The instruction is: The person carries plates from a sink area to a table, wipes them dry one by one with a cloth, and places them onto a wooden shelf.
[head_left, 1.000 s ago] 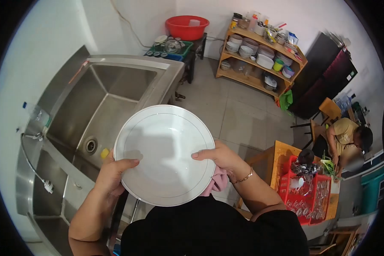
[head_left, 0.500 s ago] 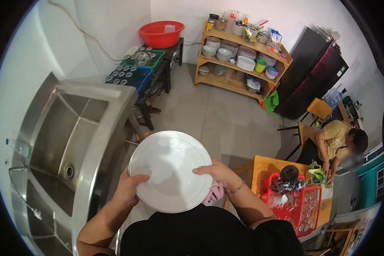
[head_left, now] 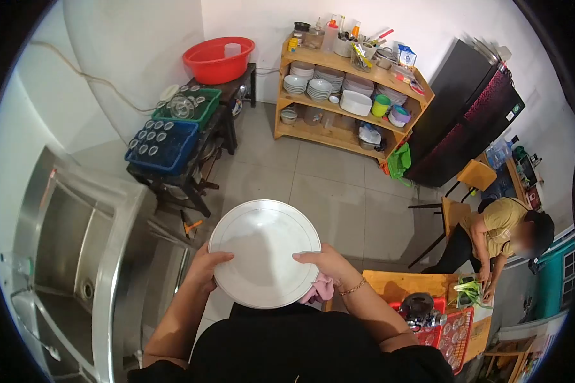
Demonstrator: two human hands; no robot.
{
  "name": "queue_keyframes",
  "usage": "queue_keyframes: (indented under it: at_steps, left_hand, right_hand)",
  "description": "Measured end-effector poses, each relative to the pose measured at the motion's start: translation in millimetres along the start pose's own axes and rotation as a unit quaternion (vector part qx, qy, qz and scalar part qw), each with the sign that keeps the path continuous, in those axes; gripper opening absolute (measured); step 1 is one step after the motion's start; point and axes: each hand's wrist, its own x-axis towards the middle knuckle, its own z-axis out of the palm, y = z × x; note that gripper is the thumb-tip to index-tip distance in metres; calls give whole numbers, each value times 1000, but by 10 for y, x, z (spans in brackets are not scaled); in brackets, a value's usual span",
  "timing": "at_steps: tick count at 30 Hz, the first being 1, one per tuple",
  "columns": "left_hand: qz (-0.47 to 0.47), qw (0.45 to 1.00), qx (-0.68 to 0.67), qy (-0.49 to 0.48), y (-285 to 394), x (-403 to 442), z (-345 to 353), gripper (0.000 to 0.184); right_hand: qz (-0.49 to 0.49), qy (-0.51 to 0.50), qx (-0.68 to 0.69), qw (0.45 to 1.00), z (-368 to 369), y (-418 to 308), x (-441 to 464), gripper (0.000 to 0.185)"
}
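Note:
A round white plate (head_left: 265, 254) with a thin line near its rim is held level in front of my body. My left hand (head_left: 206, 268) grips its left edge, thumb on top and the other fingers hidden underneath. On the right edge, my right hand (head_left: 329, 265) holds it the same way, with a pink cloth (head_left: 318, 290) hanging below that hand beside the plate. A bracelet circles my right wrist.
A steel sink (head_left: 124, 255) stands on the left. Behind it are blue (head_left: 172, 156) and green crates of glasses and a red basin (head_left: 217, 60). Ahead stands a wooden dish shelf (head_left: 338, 133). At right, a person (head_left: 501, 223) handles green vegetables at a table (head_left: 390, 282).
The view has moved away from the sink, which now sits further left, and closer to the shelf and crates. Both hands still hold the plate and have travelled along with the body.

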Motion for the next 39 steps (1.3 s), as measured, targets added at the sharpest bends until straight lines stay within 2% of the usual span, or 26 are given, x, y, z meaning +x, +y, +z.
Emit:
queue_keyframes:
  at_steps: [3, 7, 9, 10, 12, 16, 19, 21, 25, 27, 31, 34, 36, 39]
  left_hand:
    - [-4, 997, 0, -72, 127, 574, 92, 55]
    - [-25, 995, 36, -84, 361, 1498, 273, 55]
    - [-57, 983, 56, -165, 530, 1963, 406, 55]
    - [-64, 982, 59, -167, 604, 2201, 478, 55]
    - [-73, 972, 111, -192, 800, 2673, 647, 54]
    - [-110, 955, 129, -245, 1194, 3260, 1086, 55]
    - [-102, 954, 166, -228, 1326, 3586, 1379, 54]
    - [-129, 957, 163, -204, 1252, 3943, 1492, 54]
    - [-148, 950, 160, -224, 1264, 4562, 1813, 57]
    - [-107, 960, 180, -186, 1314, 4857, 1992, 58]
    - [-77, 966, 169, -180, 1495, 5442, 2329, 56]
    - [-65, 972, 174, -147, 1675, 5842, 2508, 51]
    - [-21, 973, 170, -157, 1793, 6114, 2595, 48]
    - [29, 966, 218, -133, 2017, 6519, 2745, 45]
  right_hand:
    - [9, 26, 32, 999, -165, -145, 266, 44]
    - [-18, 66, 32, 997, -428, -405, 738, 47]
    - [1, 106, 62, 992, -565, -560, 941, 49]
    - [3, 109, 68, 992, -626, -658, 1032, 49]
    - [-21, 117, 134, 984, -724, -806, 1243, 48]
    - [-50, 166, 156, 972, -926, -1086, 1604, 47]
    - [-61, 197, 178, 962, -1100, -1325, 1771, 49]
    - [-10, 175, 212, 961, -1281, -1574, 1829, 50]
    - [-33, 200, 190, 961, -1832, -1699, 2317, 51]
    - [-39, 186, 206, 960, -2035, -1966, 2498, 52]
    - [-47, 184, 168, 967, -2635, -2258, 3098, 50]
    - [-1, 182, 123, 975, -2942, -2673, 3476, 41]
    - [-36, 166, 144, 975, -3098, -2910, 3734, 44]
    - [-19, 146, 166, 975, -3298, -3273, 4104, 43]
